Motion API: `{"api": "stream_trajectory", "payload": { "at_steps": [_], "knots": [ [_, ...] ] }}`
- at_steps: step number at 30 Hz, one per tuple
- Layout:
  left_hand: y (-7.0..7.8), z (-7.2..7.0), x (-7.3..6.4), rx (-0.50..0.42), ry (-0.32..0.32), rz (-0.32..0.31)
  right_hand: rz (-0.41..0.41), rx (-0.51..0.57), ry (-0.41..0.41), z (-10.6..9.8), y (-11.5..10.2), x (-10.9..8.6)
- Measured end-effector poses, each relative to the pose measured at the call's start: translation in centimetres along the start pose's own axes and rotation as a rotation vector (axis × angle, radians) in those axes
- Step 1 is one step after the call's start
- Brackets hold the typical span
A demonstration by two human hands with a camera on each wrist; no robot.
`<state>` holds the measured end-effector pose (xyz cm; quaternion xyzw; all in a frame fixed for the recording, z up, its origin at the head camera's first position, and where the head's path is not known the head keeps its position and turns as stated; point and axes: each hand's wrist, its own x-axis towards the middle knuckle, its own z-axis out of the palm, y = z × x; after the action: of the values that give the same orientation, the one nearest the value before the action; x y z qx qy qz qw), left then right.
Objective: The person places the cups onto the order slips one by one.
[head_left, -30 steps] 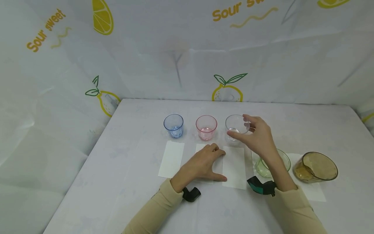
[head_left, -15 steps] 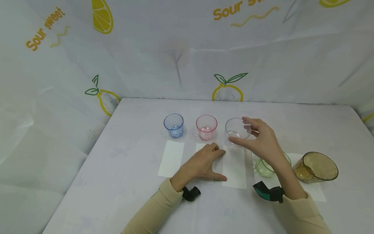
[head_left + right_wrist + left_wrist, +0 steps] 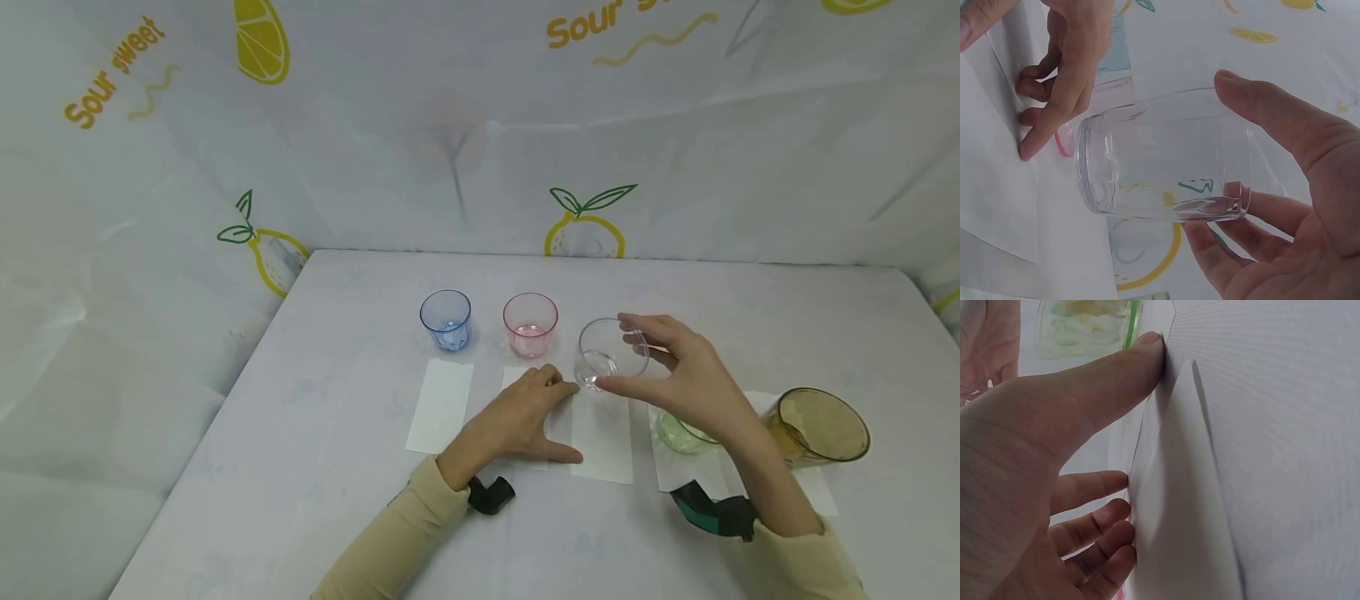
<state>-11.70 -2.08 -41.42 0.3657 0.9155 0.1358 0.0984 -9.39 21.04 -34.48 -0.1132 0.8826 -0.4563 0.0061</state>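
My right hand (image 3: 690, 379) grips a clear glass (image 3: 596, 354) near its rim, thumb on the near side and fingers on the far side. In the right wrist view the glass (image 3: 1154, 156) shows see-through walls and a thick base. It is close over the far end of a white paper strip (image 3: 602, 442). My left hand (image 3: 517, 417) rests over the middle strip (image 3: 514, 377), hiding most of it. Thumb and fingertips touch down at the paper, as the left wrist view shows with the hand (image 3: 1029, 437) spread above white paper (image 3: 1179, 500).
A blue glass (image 3: 447, 323) and a pink glass (image 3: 530, 325) stand behind the paper. To the right, a green glass (image 3: 682, 437), partly hidden by my right arm, and an amber glass (image 3: 821, 427) sit on white paper. Another strip (image 3: 441, 408) lies left.
My right hand has brought the clear glass toward me, out of line with the blue and pink glasses and over the paper's far end. The left hand has stayed put.
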Motion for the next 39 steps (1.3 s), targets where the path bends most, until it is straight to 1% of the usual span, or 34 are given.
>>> {"api": "stream_trajectory", "payload": {
  "at_steps": [6,11,17,25,33,39],
  "knots": [
    [-0.1,0.1,0.0,-0.001,0.009,0.004,-0.049,0.01,-0.008,-0.1,0.2,-0.4],
    [0.0,0.0,0.0,0.006,0.001,0.006,-0.082,0.009,-0.008,-0.2,0.2,-0.8],
    [0.0,-0.1,0.1,-0.005,-0.011,0.0,-0.093,-0.002,-0.028,-0.4,0.2,-1.2],
    [-0.1,0.0,0.0,-0.023,-0.01,0.001,-0.121,0.018,-0.058,-0.4,0.5,-1.7],
    [-0.2,0.0,0.0,-0.031,-0.002,0.006,-0.119,0.03,-0.079,-0.2,1.0,-2.0],
    [-0.2,0.0,0.0,-0.021,-0.001,0.013,-0.111,0.013,-0.086,-0.1,1.2,-2.0]
  ]
}}
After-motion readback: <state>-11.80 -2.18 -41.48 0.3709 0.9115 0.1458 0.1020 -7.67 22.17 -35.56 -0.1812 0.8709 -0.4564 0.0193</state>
